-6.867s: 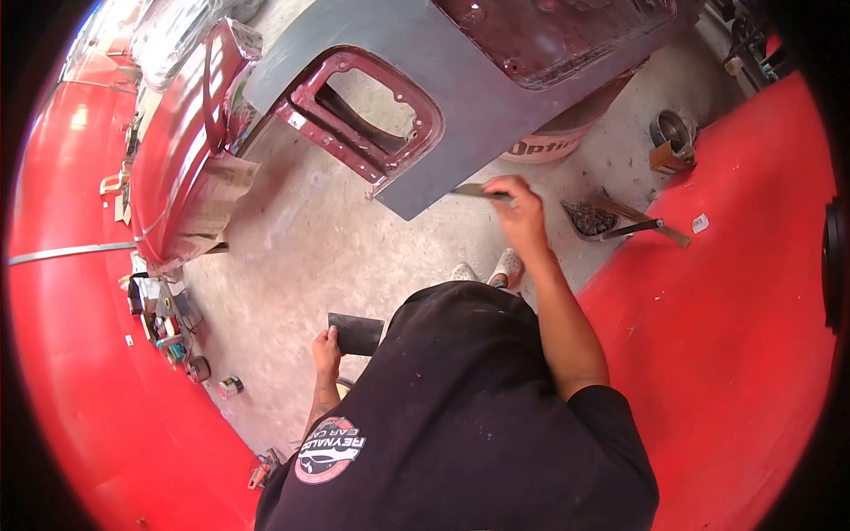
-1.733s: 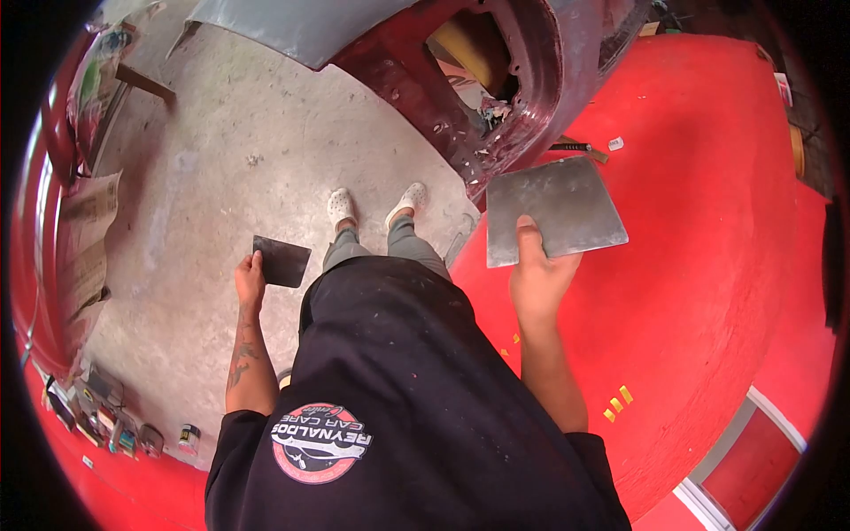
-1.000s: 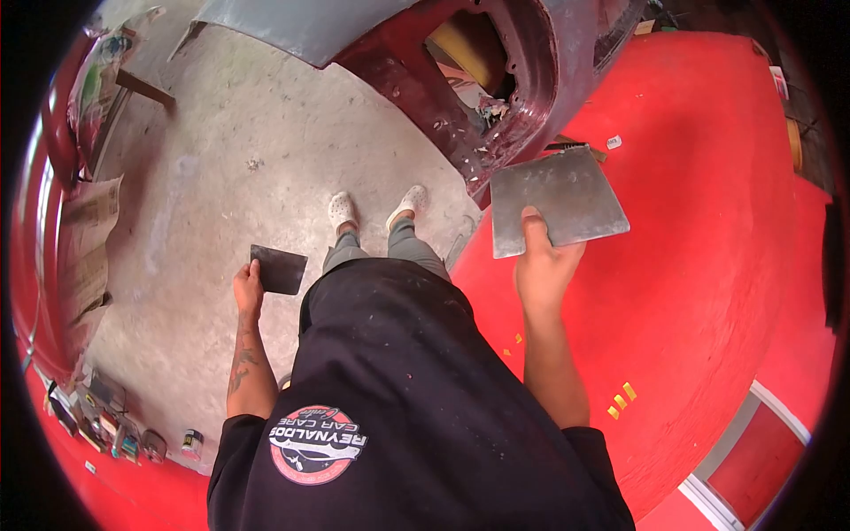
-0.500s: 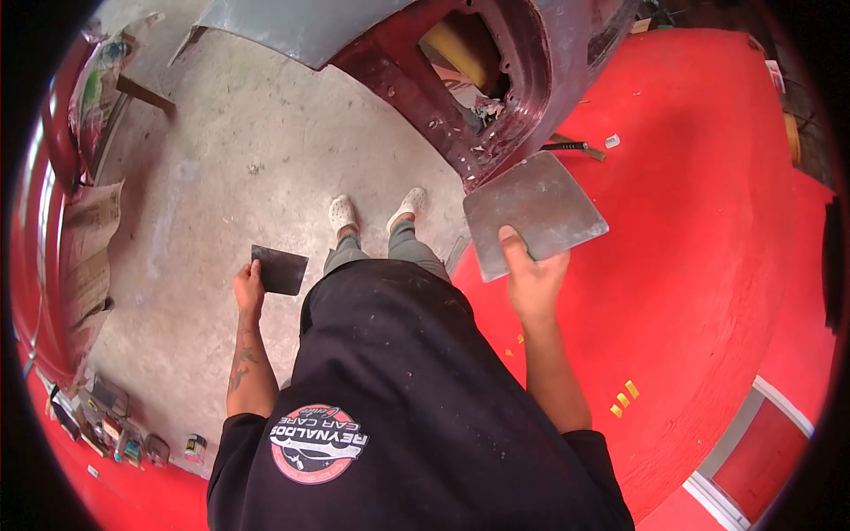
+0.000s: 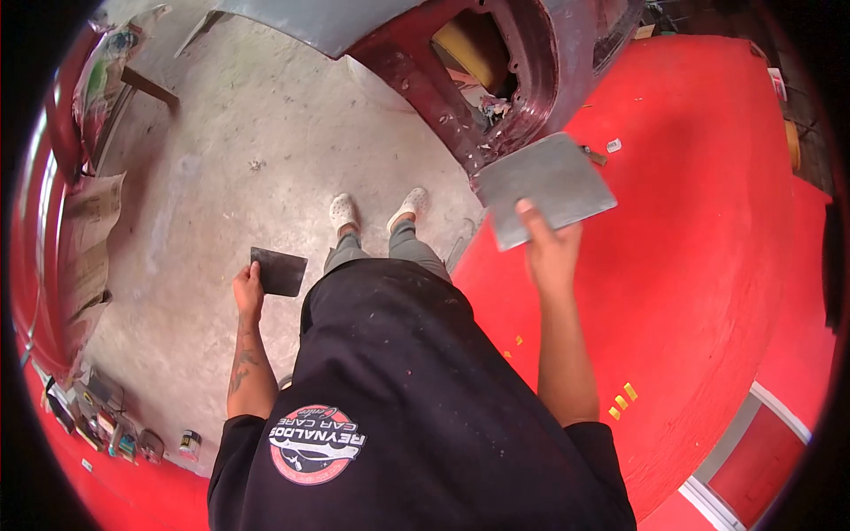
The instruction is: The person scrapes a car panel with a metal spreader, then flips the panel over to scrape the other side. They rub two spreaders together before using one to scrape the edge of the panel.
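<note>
My right hand (image 5: 553,252) grips a grey, flat, square-cornered plate (image 5: 547,188) by its near edge, thumb on top. The plate is held up in front of the red wall and just below the car body's lower corner. A smaller dark rectangular sheet (image 5: 280,273) is pinched at its left edge in my left hand (image 5: 249,288), out over the concrete floor. The fingers behind both pieces are hidden. I cannot make out what material the dark sheet is.
A car body (image 5: 425,88) with a window opening stands ahead. At the left is a glossy red car panel (image 5: 40,239) with brown paper (image 5: 93,230) on it. Tools and a can (image 5: 189,444) sit low left. Yellow tape pieces (image 5: 622,400) stick to the red wall (image 5: 691,265).
My right hand has moved up and slightly right with the grey plate, whose face now looks lighter. My left hand and the dark sheet have hardly moved.
</note>
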`<state>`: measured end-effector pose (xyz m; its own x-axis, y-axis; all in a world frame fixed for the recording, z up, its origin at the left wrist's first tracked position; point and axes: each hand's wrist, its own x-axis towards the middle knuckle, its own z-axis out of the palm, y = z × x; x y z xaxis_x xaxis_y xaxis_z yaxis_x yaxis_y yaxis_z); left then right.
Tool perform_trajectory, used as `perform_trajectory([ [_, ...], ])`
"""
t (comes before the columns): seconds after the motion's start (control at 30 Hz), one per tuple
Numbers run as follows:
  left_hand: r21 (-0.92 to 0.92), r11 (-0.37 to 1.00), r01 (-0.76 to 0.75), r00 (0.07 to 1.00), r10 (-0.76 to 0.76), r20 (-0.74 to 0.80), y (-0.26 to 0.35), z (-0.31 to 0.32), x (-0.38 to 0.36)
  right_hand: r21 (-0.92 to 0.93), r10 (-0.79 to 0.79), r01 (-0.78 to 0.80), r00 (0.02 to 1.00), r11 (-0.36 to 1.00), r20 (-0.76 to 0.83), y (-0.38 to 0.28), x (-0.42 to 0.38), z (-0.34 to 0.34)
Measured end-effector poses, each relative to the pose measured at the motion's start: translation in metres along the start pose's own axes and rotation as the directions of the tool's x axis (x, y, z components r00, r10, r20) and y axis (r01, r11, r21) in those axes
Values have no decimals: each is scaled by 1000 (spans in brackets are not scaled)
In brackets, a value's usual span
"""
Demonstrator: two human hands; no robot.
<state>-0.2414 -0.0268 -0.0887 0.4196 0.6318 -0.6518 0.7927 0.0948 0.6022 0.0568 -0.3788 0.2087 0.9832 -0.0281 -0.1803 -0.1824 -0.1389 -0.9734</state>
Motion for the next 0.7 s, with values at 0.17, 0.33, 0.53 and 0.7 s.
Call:
perform_trajectory([
  [0.17, -36, 999, 14, 1000, -15, -20, 6, -1, -8, -39, -39, 44, 994, 998, 105, -1, 0, 2],
  [0.33, 33, 999, -2, 1000, 1, 10, 0, -5, -5, -289, -27, 83, 981, 954, 191, 1, -9, 3],
  [0.53, -17, 1000, 15, 1000, -14, 8, 7, -2, -6, 163, -30, 27, 999, 986, 13, -7, 15, -8],
  [0.7, -37, 999, 7, 1000, -6, 20, 3, -2, 0, -129, 52, -19, 966, 991, 252, 14, 0, -21],
])
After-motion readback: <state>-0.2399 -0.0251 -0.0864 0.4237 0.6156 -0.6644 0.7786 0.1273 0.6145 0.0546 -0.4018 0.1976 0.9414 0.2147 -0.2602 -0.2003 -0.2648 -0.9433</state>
